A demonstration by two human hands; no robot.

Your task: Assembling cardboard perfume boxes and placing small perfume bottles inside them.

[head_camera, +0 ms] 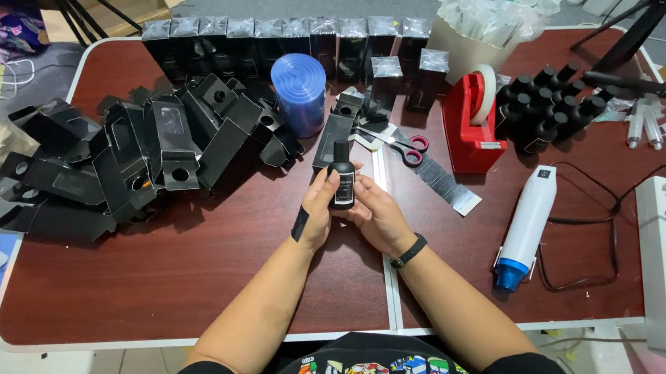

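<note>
**Upright bottle held between both hands at mid-bench**

Squarely in front of the person, a small black bottle (342,179) with a black cap stands with its long axis upright, cap pointing away toward the far side of the bench (189,278). The left hand (315,209) wraps it from the left, thumb and fingers closed on the bottle's body; the right hand (374,214) cups it from the right and below, fingers curled against its lower half. Both are in contact, neither nearer than the other.

Just beyond the bottle lies an open black carton (334,137), its long axis running away from the person, with scissors (401,145) beside it to the right. A heap of flat and folded black cartons (142,156) lies to the left, a white heat gun (525,226) to the right.

The bottle's base is hidden behind the fingers, and a black strip (300,224) on the left wrist is too small to identify.
</note>
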